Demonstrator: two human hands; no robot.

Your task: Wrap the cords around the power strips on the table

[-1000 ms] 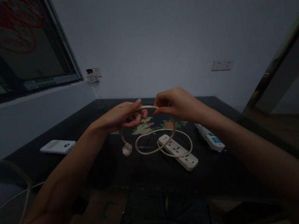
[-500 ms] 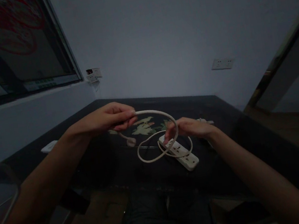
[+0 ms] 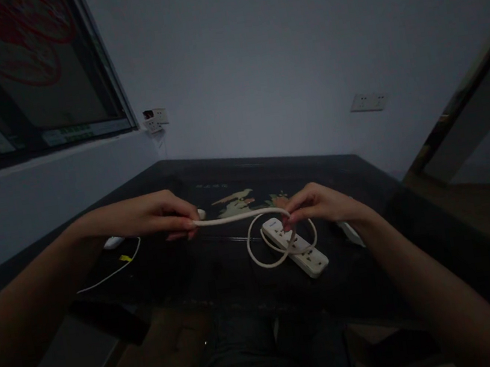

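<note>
A white power cord [image 3: 238,216] runs in a nearly level stretch between my two hands. My left hand [image 3: 172,218] pinches it at the left. At the other end of that stretch my right hand [image 3: 309,203] grips the cord between thumb and fingers. From there the cord falls in loose loops over a white power strip [image 3: 313,264], which lies slantwise on the dark table [image 3: 222,278]. My right fingers hang above the far end of the strip. The plug is not clearly visible; a small white piece shows behind my left fingers.
A thin white cable [image 3: 110,276] with a yellow tag [image 3: 125,258] lies left, beside a white object [image 3: 113,242] partly behind my left arm. Another white object [image 3: 351,233] is under my right forearm. Wall sockets [image 3: 369,101] sit beyond the table.
My left hand has moved left and down, pulling the cord's arch into a flatter stretch. My right hand, loosely beside the cord before, has closed on it. The loops have shrunk.
</note>
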